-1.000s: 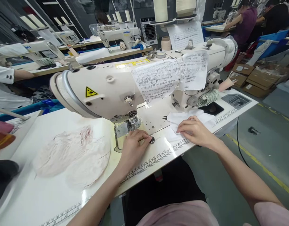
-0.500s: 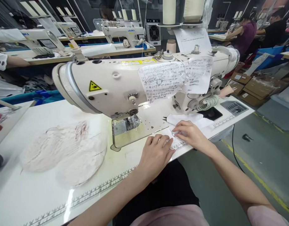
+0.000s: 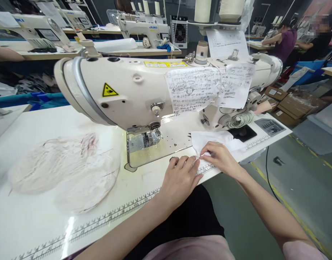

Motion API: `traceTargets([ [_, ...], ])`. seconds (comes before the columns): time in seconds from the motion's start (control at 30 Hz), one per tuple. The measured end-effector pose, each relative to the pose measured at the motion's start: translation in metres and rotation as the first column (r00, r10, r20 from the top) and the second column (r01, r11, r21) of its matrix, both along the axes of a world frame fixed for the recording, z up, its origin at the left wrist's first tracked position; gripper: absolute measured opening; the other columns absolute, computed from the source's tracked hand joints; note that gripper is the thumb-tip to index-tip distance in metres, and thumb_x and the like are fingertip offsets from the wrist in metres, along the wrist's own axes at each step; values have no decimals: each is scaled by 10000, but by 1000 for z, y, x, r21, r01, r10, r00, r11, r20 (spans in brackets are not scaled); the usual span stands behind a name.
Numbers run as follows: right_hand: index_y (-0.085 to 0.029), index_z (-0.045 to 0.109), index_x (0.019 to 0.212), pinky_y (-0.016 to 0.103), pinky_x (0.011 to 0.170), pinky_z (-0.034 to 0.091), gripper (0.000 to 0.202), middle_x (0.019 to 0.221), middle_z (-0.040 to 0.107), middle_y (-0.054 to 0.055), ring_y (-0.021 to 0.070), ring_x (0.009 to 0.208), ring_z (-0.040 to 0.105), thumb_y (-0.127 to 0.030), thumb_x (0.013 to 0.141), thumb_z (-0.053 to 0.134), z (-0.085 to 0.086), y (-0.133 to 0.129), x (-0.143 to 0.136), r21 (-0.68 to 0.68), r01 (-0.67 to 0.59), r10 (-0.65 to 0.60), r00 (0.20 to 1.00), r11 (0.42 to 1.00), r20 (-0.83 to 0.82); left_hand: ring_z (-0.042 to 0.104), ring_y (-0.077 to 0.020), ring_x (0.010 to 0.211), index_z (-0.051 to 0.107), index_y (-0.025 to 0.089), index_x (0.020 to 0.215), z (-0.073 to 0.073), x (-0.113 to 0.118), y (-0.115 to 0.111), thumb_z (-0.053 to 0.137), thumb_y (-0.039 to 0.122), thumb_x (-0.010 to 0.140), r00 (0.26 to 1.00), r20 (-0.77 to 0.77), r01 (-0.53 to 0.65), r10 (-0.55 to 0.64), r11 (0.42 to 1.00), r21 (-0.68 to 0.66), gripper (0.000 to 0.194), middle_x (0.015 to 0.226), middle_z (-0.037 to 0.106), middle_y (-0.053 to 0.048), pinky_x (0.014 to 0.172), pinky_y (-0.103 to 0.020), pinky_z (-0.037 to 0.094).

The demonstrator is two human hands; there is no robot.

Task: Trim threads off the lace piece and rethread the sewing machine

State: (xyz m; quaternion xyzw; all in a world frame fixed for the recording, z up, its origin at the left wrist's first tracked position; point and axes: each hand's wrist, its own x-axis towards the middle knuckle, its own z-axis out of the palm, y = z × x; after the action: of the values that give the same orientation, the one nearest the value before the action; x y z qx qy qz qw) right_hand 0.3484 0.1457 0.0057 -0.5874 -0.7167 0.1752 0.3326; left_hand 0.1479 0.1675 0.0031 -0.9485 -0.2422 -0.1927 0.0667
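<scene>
A white cloth [image 3: 218, 140] lies on the machine table below the arm of a sewing machine [image 3: 122, 90]. My right hand [image 3: 218, 159] pinches the cloth's near left corner between thumb and fingers. Beside it, touching the same corner, is my left hand [image 3: 180, 177], palm down with its fingers bent; what its fingertips hold, if anything, is hidden. A dark object, too small to name, shows by the left fingertips. The pointed dark tips of a tool [image 3: 189, 135] stick out at the cloth's left edge.
A sheer pale lace piece [image 3: 71, 169] lies at the left of the table. Handwritten papers [image 3: 194, 88] hang on the machine, with thread cones [image 3: 202, 11] above. A printed ruler [image 3: 109, 218] runs along the front edge. Other people sit at the back right.
The white cloth's left part is spread flatter and farther up. Both hands stay close together at its corner. The view has shifted slightly.
</scene>
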Motion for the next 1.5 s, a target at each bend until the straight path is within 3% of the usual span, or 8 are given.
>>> traceTargets([
  [0.13, -212, 657, 850, 253, 627, 420, 75, 816, 610, 4, 133, 749, 559, -234, 886, 594, -3, 3, 1, 37, -23, 27, 994, 999, -107, 534, -239, 1019, 574, 140, 1201, 0, 0, 1, 492, 337, 962, 1000, -8, -1, 1, 1000, 0, 321, 1173, 640, -70, 813, -402, 352],
  [0.37, -230, 681, 978, 279, 668, 476, 144, 919, 647, 35, 155, 833, 607, -242, 922, 549, -2, -1, 6, 89, -94, 100, 992, 992, -77, 539, -236, 1014, 570, 142, 1203, -2, -1, 1, 493, 346, 962, 1000, -1, 0, 0, 1000, -28, 324, 1153, 646, -61, 816, -397, 343],
  [0.5, -234, 674, 1008, 305, 709, 501, 138, 995, 655, 44, 177, 894, 618, -253, 895, 596, -4, -6, 8, 115, -11, 21, 996, 993, -87, 539, -238, 1027, 568, 139, 1205, -2, 0, 1, 506, 344, 956, 1000, 4, 3, -2, 1000, -30, 328, 1160, 643, -65, 821, -399, 347],
  [0.63, -240, 642, 1087, 406, 905, 473, 228, 1100, 618, 70, 228, 1046, 570, -323, 875, 633, -5, -10, 11, 159, 15, -25, 998, 987, 63, 540, -241, 1040, 576, 145, 1196, -1, 0, 2, 502, 332, 957, 1000, 7, 2, -1, 999, -35, 312, 1157, 643, -68, 825, -404, 355],
  [0.9, -211, 598, 1020, 404, 811, 402, 175, 975, 642, 63, 229, 927, 573, -338, 946, 503, 7, -16, 12, 43, 118, -126, 920, 992, 371, 555, -250, 1037, 582, 158, 1194, -1, -1, 2, 529, 313, 942, 1000, 20, 6, -5, 999, -45, 300, 1148, 645, -75, 823, -412, 367],
  [1.07, -211, 553, 936, 337, 759, 405, 108, 915, 641, 27, 181, 829, 583, -316, 937, 528, 2, -13, 11, 29, 108, -112, 951, 994, 288, 553, -250, 1038, 584, 161, 1198, -1, -1, 1, 527, 318, 943, 1000, 13, 1, 0, 999, -35, 305, 1164, 641, -70, 836, -415, 364],
  [1.3, -201, 605, 1025, 294, 655, 457, 179, 904, 598, 57, 165, 762, 574, -270, 969, 450, -9, -8, 14, 162, 11, -41, 983, 987, 179, 557, -247, 1025, 582, 158, 1199, 0, -1, 0, 523, 312, 945, 1000, 6, 1, -1, 1000, -23, 303, 1158, 644, -74, 831, -409, 364],
  [1.5, -239, 643, 1084, 299, 702, 481, 222, 959, 620, 49, 162, 802, 599, -247, 960, 459, 2, -11, 20, 66, -34, 29, 997, 997, 75, 558, -252, 1034, 587, 165, 1200, -1, -1, 1, 526, 315, 942, 1000, 12, 4, -3, 1000, -28, 305, 1170, 636, -90, 832, -414, 374],
])
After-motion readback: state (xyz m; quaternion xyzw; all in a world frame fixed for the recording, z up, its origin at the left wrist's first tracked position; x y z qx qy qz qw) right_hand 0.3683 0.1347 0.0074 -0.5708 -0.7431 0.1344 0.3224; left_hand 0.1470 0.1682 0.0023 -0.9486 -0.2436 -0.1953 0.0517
